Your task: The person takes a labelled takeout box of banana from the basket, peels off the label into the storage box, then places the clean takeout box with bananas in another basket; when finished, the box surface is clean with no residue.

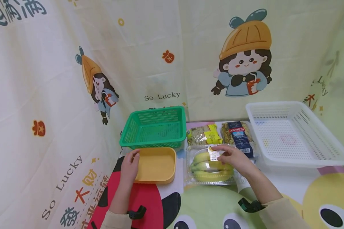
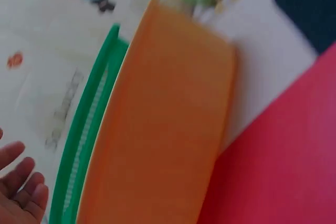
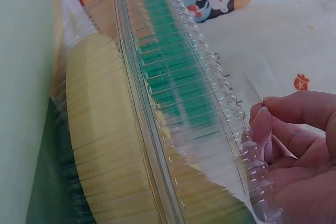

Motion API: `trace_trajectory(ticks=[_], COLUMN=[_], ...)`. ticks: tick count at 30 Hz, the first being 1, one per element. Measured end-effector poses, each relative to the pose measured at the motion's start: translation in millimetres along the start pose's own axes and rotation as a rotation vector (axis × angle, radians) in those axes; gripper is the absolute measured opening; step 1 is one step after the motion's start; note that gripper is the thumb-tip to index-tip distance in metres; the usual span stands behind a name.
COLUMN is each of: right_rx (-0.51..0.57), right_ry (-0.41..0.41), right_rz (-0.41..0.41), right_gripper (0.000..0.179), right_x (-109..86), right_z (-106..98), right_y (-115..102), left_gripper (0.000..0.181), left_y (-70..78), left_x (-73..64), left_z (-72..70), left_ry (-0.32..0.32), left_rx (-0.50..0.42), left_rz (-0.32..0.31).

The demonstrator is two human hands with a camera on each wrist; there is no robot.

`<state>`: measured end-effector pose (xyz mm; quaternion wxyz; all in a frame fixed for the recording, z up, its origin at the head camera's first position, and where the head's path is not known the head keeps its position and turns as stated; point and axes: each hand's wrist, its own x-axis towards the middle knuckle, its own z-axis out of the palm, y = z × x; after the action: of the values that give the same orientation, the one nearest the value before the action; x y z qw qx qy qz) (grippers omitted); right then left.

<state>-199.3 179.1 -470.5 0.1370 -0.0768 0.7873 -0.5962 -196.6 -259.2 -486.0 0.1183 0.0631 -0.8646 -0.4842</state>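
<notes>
A clear plastic box (image 1: 189, 173) of bananas (image 1: 213, 175) lies at the middle of the table, its ribbed lid seen close in the right wrist view. Above it my right hand (image 1: 232, 158) pinches a thin white label (image 1: 213, 154) between thumb and forefinger; the other fingers (image 3: 299, 140) curl beside the lid. Over the left rim of a yellow-orange tray (image 1: 156, 165) hovers my left hand (image 1: 129, 167). In the left wrist view its fingers (image 2: 21, 174) are loosely bent, hold nothing and are apart from the tray.
A green basket (image 1: 153, 140) stands behind the tray. Behind the bananas lie a yellow-labelled bag (image 1: 204, 135) and a blue-labelled pasta bag (image 1: 240, 138). A white basket (image 1: 286, 130) stands at the right. Printed cloth hangs around the back and left.
</notes>
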Motion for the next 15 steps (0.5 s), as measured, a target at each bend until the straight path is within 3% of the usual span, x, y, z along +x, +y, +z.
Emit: trace_trajectory(ticks=[2, 5, 9, 12, 15], right_rx=[0.003, 0.010, 0.013, 0.017, 0.017], right_ry=[-0.001, -0.003, 0.001, -0.001, -0.002], right_rz=[0.001, 0.002, 0.002, -0.001, -0.005], right_gripper=[0.044, 0.044, 0.043, 0.043, 0.042], right_x=[0.4, 0.9, 1.3, 1.6, 1.8], right_z=[0, 0, -1, -1, -1], right_y=[1, 1, 2, 3, 3], left_gripper=[0.038, 0.042, 0.054, 0.061, 0.062], left_y=[-14.3, -35.4, -59.4, -73.3, -83.1], left_x=[12.1, 27.5, 42.4, 47.7, 49.4], left_z=[-12.0, -25.8, -37.5, -41.0, -40.6], left_ry=[0.014, -0.016, -0.164, -0.277, -0.343], left_rx=[0.069, 0.123, 0.120, 0.062, -0.061], left_rz=[-0.008, -0.064, -0.170, -0.250, -0.303])
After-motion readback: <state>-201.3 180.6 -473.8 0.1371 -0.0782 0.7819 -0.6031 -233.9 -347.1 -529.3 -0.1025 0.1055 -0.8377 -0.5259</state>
